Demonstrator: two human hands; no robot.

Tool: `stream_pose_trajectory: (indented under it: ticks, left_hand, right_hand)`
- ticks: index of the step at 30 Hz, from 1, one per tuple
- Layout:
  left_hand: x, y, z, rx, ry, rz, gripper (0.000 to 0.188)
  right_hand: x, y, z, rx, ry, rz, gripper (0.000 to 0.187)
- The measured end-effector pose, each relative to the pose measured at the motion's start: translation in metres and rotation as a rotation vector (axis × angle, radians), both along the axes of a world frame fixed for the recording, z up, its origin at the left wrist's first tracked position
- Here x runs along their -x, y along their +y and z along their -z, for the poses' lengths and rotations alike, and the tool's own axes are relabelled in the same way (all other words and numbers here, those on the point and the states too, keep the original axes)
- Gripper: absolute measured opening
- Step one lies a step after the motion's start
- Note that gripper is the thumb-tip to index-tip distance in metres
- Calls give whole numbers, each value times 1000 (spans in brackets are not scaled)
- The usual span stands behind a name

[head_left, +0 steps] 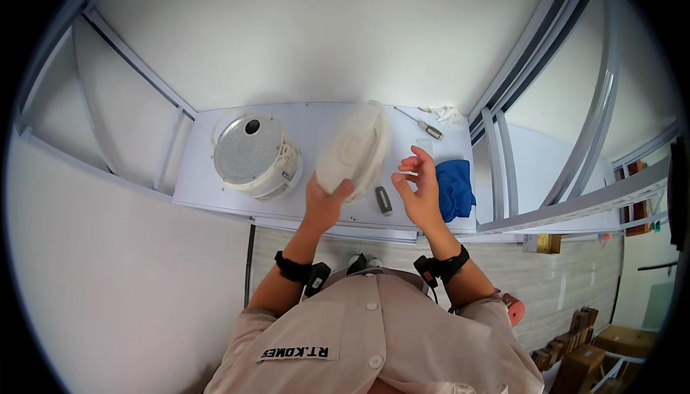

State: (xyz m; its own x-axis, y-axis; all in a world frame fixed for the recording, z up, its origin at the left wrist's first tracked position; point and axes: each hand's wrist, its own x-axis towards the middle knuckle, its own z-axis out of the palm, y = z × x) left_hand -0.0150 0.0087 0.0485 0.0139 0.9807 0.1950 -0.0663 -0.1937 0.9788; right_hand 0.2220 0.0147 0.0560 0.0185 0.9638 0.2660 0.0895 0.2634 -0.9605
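My left hand (329, 200) grips the lower edge of a round white cover (352, 146), thumb on its face. The cover is tilted up on edge above the table and slightly blurred. To its right my right hand (420, 187) is raised with fingers apart, holding nothing. A white rice cooker body (267, 158) with a grey metal disc on top and a dark round hole in it stands at the left. Between my hands, on the table, lies a short grey handle-shaped tool (384, 201); its exact kind is unclear.
The white table (198, 171) also bears a screwdriver (430, 130) at the back right, a crumpled white tissue or film (448, 115) and a blue cloth (454, 187) beside my right hand. Metal frame posts (498, 164) rise at the right. Cardboard boxes (581, 365) are on the floor.
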Motion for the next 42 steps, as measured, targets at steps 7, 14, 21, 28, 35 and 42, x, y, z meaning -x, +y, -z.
stream_pose_trajectory:
  ticks: [7,14,21,28,35,42]
  left_hand:
    - [12,-11,-26,197,-741,249,63]
    - [10,-18,-16,233,-601,178,66]
    - [11,-23,-13,215,-513,105,69]
    - [3,-28,-27,240,-615,76,69]
    - [8,-27,-13,196,-691,225,86]
    - [-4,-20,-30,213,-719,221,96]
  right_hand:
    - [2,-3,5,237,150,-117,81]
    - [5,-3,-1,138,172,-193,74]
    - [6,-4,-1,154,178,-225,73]
    - [5,-4,5,235,218,-267,69]
    - [11,-7,-3,549,433,-274,75]
    - [11,0,13,393,315,-241,87]
